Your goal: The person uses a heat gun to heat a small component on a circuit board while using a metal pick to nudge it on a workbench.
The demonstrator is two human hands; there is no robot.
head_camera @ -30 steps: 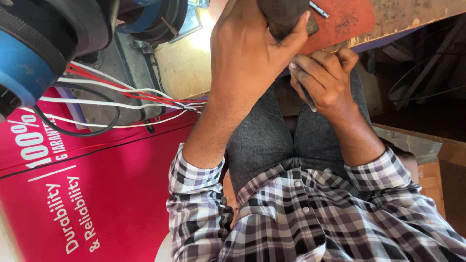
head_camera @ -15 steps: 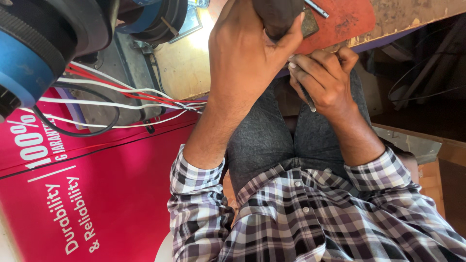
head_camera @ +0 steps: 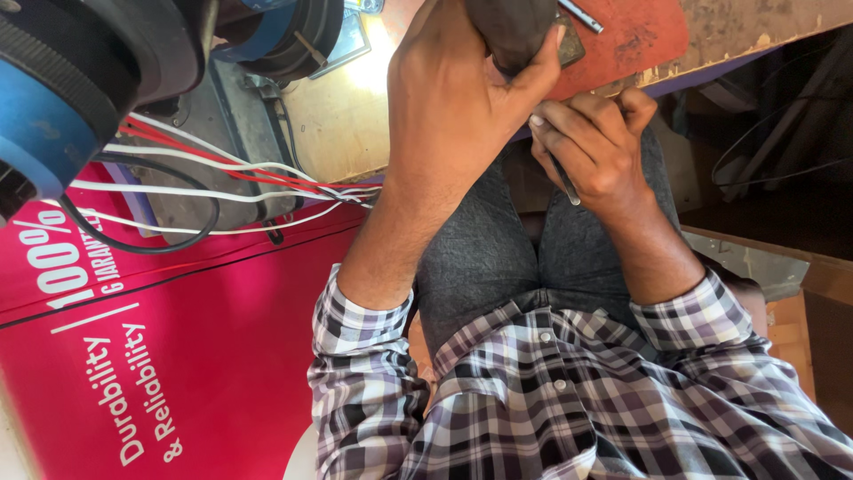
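Out to the left of the grip lie red and white wires (head_camera: 222, 182) beside a blue-banded motor (head_camera: 62, 98) on a red printed sheet (head_camera: 178, 356). The left hand (head_camera: 462, 107) is wrapped tight around a dark handle (head_camera: 515, 31), thumb pressed to its side. Just right and below, touching it, the right hand (head_camera: 595, 147) is curled closed on a thin metal tool (head_camera: 569, 188), under the edge of a red board (head_camera: 635, 40).

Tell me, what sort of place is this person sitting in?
Probably a small repair workshop. A blue and black motor-like machine trails loose red, white and black wires, and a worn, stained wooden workbench stands by the left hand, which grips a dark tool.
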